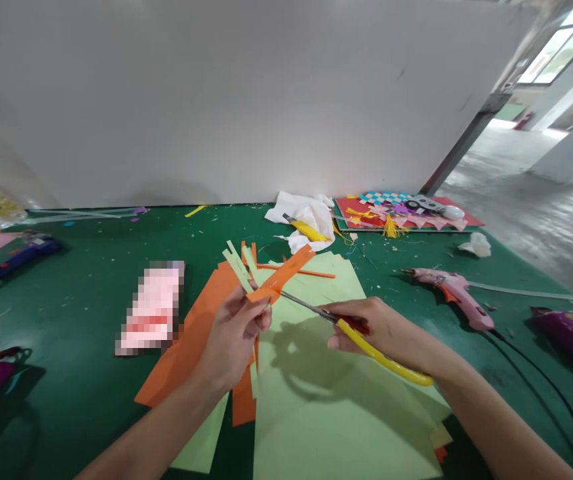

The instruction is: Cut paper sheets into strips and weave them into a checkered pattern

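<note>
My left hand (239, 330) pinches an orange paper piece (286, 270) together with light green paper strips (236, 265). The scissors (384, 357), with yellow and red handles, are in my right hand (374, 327); the fingers are wrapped round the handles. Their blade tips meet the lower edge of the orange piece, just right of my left fingers. Below both hands lie light green sheets (326, 420). Orange sheets (186, 347) spread out to the left, partly hidden by my left forearm.
A pink glue gun (459, 293) with a cord and a purple tool (571, 340) lie at the right. White tissue (301, 213) bears a yellow cutter (309, 231). A red board (466, 212) holds crafts. A blue tool (24, 255) and a blurred pink item (151, 307) are left.
</note>
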Demonstrator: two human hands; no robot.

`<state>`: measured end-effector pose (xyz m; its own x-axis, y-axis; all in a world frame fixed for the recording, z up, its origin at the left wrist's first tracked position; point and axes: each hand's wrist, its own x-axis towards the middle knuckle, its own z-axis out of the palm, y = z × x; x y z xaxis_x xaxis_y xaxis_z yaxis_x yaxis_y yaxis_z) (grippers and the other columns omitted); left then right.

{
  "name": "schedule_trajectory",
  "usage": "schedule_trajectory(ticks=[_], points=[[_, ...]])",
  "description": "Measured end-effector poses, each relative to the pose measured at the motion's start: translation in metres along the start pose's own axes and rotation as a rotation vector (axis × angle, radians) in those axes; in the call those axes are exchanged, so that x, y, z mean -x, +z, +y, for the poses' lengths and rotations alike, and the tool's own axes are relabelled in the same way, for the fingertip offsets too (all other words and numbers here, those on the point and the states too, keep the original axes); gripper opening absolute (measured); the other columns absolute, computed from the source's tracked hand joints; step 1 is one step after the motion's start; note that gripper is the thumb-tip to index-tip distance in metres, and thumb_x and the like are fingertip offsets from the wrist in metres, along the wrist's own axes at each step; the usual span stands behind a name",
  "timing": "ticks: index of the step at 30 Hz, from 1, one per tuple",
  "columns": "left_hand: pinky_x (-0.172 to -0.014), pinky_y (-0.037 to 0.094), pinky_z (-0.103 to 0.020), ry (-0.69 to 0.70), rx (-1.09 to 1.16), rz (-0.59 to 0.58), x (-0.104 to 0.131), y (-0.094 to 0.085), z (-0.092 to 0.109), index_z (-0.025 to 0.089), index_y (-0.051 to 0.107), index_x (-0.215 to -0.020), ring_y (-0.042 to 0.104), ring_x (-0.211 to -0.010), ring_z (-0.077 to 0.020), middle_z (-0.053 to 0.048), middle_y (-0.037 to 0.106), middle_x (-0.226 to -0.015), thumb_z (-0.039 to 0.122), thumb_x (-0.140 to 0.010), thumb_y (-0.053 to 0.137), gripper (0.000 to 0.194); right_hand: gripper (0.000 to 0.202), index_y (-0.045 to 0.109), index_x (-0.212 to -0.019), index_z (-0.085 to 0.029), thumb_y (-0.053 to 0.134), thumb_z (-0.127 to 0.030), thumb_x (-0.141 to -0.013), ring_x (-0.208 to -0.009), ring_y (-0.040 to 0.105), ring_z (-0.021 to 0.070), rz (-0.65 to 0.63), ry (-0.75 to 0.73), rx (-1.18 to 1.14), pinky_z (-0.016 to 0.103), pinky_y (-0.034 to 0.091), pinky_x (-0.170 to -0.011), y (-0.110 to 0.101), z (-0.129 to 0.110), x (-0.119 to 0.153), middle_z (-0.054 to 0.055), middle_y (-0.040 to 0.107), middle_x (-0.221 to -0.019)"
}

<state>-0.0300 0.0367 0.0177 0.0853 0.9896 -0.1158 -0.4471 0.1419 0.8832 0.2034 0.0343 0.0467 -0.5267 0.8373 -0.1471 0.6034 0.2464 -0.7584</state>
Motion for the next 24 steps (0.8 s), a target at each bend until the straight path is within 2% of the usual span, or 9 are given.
schedule_trajectory(ticks=[5,12,18,24], points=[[-0.054,0.038,-0.018,0.076,-0.06,0.015,0.002,0.003,0.002,0.02,0.057,-0.082,0.046,-0.056,-0.0059,0.006,0.047,-0.065,0.027,-0.082,0.067,0.012,0.034,0.063,-0.084,-0.016,0.058,-0.05,-0.085,-0.057,0.031,0.0083,-0.022,0.007,-0.059,0.02,0.026,-0.049,-0.001,0.002,0.0,-0.004,0.039,-0.064],[-0.055,0.042,-0.02,0.202,-0.283,0.001,0.007,0.003,-0.002,0.023,0.058,-0.087,0.05,-0.056,-0.008,0.006,0.052,-0.062,0.028,-0.084,0.065,0.009,0.037,0.062,-0.104,-0.016,0.057,-0.049,-0.086,-0.051,0.049,0.0083,-0.187,0.097,-0.443,0.018,0.037,-0.044,-0.002,0.005,0.007,-0.001,0.053,-0.068],[-0.055,0.045,-0.02,0.227,-0.476,0.071,0.012,0.008,-0.002,0.023,0.058,-0.086,0.053,-0.057,-0.0094,0.005,0.055,-0.062,0.029,-0.083,0.066,0.011,0.041,0.061,-0.084,-0.013,0.054,-0.053,-0.087,-0.046,0.053,0.0082,-0.279,0.103,-0.662,0.019,0.041,-0.04,0.002,0.001,0.009,0.002,0.059,-0.067],[-0.052,0.044,-0.019,0.2,-0.523,0.07,0.015,0.013,0.001,0.02,0.063,-0.078,0.053,-0.056,-0.0096,0.002,0.06,-0.066,0.028,-0.079,0.069,0.01,0.043,0.062,-0.086,-0.012,0.053,-0.054,-0.087,-0.044,0.052,0.0069,-0.27,0.115,-0.662,0.018,0.042,-0.041,0.012,-0.003,0.006,0.001,0.058,-0.064]])
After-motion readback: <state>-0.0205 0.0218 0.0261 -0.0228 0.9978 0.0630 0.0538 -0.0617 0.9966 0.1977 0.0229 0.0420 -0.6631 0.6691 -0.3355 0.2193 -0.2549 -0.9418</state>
